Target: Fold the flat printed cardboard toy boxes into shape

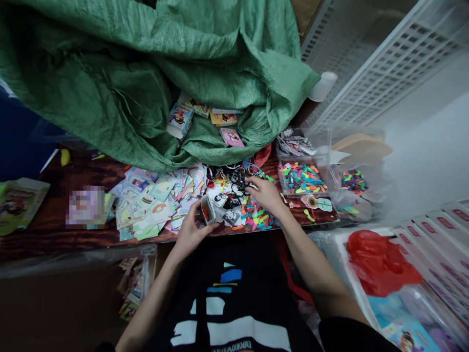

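Note:
My left hand is closed around a small open box near the table's front edge, its opening tilted up with something orange inside. To its right, my right hand reaches into a pile of black cords, fingers closed at the cords; what they pinch is too small to make out. Below that hand lie many small bright plastic pieces. Black-and-white picture cards rest between the hands. Left of the box spreads a heap of pastel cards.
A green sack holding small boxes covers the table's back. Clear trays of colourful pieces stand at right, beside white plastic crates. A red bag lies lower right, and a flattened green box at far left.

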`<state>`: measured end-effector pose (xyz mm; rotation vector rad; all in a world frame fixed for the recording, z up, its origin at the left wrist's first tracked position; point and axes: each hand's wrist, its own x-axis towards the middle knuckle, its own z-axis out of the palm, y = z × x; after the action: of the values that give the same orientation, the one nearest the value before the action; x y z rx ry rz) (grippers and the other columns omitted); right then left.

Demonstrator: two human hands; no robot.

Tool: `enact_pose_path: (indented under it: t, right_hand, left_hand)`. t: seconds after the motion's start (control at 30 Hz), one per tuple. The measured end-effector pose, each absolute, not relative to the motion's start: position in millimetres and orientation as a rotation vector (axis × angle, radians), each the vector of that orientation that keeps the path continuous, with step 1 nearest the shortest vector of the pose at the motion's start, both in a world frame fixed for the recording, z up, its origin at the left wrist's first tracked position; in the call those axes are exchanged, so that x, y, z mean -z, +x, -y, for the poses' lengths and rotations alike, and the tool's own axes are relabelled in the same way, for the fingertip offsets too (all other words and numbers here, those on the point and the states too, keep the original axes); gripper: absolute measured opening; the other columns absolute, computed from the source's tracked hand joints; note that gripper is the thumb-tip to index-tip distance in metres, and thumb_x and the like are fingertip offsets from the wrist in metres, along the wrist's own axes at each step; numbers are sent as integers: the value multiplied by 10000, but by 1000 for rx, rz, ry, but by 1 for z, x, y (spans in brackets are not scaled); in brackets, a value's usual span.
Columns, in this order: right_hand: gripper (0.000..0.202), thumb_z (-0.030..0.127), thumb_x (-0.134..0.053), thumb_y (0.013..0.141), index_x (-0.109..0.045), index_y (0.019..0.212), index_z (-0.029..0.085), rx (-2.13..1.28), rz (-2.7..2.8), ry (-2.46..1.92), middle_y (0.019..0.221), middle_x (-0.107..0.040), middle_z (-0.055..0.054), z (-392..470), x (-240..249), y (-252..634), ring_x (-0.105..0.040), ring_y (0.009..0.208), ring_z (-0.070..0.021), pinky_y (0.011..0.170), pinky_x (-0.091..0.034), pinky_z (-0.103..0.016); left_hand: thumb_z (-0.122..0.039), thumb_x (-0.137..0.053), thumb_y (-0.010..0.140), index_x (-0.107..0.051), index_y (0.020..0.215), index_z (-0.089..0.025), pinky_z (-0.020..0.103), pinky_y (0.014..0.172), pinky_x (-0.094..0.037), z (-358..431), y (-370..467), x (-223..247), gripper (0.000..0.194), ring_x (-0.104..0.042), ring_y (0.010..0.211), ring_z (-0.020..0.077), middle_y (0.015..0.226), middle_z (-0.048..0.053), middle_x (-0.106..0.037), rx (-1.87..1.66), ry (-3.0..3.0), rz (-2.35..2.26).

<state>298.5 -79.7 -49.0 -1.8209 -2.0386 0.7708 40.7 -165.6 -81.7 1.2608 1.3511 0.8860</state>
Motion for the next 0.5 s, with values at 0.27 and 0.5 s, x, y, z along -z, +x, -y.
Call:
enact_pose_path:
  t: [0.27,0.5]
  right_hand:
    - [247,270,-507,934,-749,950,221,-494,1913,-2166,957,-764,-77,55,52,309,-689,918,-234,772,-446,-284]
    - [277,286,-544,934,-705,1157,250,-461,1996,-2264,1207,-714,-76,46,68,293,-654,1097,-247,883,-471,-311]
  left_hand:
    - [-369,-810,691,-488,1334,-236,446,1060,-457,165,37,80,731,-575,1260,298,1369,106,-581,-883,1249,-1366]
    - [-367,-820,674,-484,1353,-246,456,1075,-445,161,34,83,766,-571,1265,300,1403,107,-562,-927,1238,-1382]
